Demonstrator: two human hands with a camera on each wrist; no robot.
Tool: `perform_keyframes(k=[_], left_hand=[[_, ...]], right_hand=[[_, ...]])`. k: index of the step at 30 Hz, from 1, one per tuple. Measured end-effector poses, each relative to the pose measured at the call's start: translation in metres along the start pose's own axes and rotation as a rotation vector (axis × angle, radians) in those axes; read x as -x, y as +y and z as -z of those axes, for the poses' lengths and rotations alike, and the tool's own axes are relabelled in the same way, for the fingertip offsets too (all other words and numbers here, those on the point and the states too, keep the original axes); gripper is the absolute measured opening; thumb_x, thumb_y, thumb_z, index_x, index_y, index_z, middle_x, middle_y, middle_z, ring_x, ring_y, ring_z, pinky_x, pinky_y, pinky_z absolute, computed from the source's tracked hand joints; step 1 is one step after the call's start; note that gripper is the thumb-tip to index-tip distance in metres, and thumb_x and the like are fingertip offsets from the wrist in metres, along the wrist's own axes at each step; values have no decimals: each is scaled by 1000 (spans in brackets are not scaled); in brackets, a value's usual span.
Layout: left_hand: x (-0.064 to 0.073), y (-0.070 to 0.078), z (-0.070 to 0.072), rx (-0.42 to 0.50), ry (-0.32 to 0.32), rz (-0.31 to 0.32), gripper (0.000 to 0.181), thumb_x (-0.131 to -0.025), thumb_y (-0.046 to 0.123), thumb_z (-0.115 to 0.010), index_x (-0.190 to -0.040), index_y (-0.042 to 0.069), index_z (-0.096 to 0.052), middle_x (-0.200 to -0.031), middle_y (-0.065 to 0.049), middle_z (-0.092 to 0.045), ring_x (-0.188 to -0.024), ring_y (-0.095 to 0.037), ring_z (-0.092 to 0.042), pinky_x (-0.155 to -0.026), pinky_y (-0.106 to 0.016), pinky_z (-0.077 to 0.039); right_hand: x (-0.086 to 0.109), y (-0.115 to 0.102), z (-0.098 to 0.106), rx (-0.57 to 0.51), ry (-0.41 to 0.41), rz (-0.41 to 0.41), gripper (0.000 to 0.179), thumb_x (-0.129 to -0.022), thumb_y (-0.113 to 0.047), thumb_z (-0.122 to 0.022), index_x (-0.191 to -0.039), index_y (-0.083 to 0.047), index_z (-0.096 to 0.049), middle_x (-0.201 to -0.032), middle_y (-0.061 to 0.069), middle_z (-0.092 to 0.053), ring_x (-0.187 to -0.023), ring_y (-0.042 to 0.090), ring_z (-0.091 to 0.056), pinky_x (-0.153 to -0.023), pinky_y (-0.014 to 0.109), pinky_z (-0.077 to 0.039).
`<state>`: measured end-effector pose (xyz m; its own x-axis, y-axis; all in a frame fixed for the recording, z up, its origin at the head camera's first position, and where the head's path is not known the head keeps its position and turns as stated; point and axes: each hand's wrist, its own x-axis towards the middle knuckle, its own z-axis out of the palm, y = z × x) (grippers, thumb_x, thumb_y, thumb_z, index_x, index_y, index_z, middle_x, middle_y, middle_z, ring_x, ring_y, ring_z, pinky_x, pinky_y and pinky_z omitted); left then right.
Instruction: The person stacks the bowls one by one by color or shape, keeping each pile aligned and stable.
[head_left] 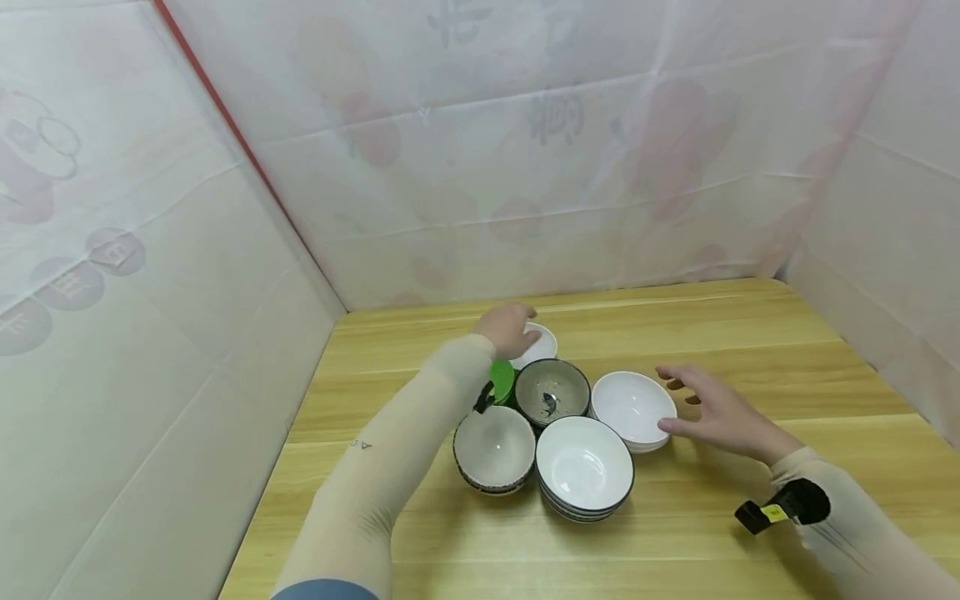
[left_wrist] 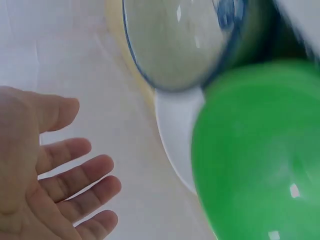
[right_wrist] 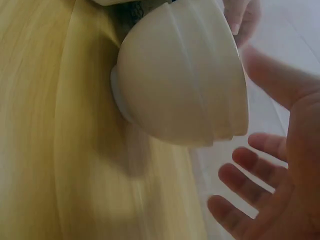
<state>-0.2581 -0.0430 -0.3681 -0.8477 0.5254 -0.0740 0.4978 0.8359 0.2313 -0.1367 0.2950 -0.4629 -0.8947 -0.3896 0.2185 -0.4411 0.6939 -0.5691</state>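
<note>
At the back of the bowl group, my left hand (head_left: 507, 330) is held over a small white bowl (head_left: 546, 345), fingers loosely spread in the left wrist view. Beside its wrist is a green bowl (head_left: 501, 382), partly hidden by the sleeve. Just right of a stack of plain white bowls (head_left: 632, 407), my right hand (head_left: 716, 417) has its fingers apart and its thumb close to the rim. Both palms hold nothing. Between the hands sits a grey-brown bowl (head_left: 534, 392) with a dark fish-like motif.
Nearer the front stand a stack of white bowls with dark rims (head_left: 583, 467) and an off-white bowl with a speckled dark outside (head_left: 491, 450). All rest on a wooden table (head_left: 750, 333) with printed white sheeting (head_left: 480, 183) behind and at the sides.
</note>
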Motion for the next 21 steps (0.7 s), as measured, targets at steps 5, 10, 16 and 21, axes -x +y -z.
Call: perform_keyframes(k=[5,10,16,21], left_hand=[[-1,-29,1,48,-2,152,49,-100,35,-50,-140,8,-48,-140,-7,-51,-126,-26,-49,-103,-39,-41],[1,-48,-3,83,-27,228,49,-99,35,-52,-138,4,-49,-138,-11,-52,-125,-27,-49,-102,-40,-42],[-1,-58,-10,91,-36,272,37,-98,35,-52,-111,2,-64,-107,-9,-65,-96,-23,-61,-86,-39,-50],[-7,-63,-20,78,-103,303,41,-97,39,-53,-69,10,-54,-63,1,-46,-60,-15,-47,-64,-32,-47]], right_hand=[[4,4,-4,-85,-81,36,98,-71,-32,-87,-148,-6,-32,-146,16,-39,-124,34,-44,-90,62,-42],[7,-1,-6,-106,-141,33,108,-68,-36,-87,-151,-4,-25,-151,16,-33,-133,35,-34,-95,61,-40],[9,-2,-7,-105,-156,29,109,-71,-39,-85,-152,-4,-21,-151,16,-31,-133,38,-33,-95,59,-41],[11,-2,-9,-108,-152,28,107,-71,-38,-85,-152,-7,-22,-150,16,-33,-131,36,-36,-94,59,-43]])
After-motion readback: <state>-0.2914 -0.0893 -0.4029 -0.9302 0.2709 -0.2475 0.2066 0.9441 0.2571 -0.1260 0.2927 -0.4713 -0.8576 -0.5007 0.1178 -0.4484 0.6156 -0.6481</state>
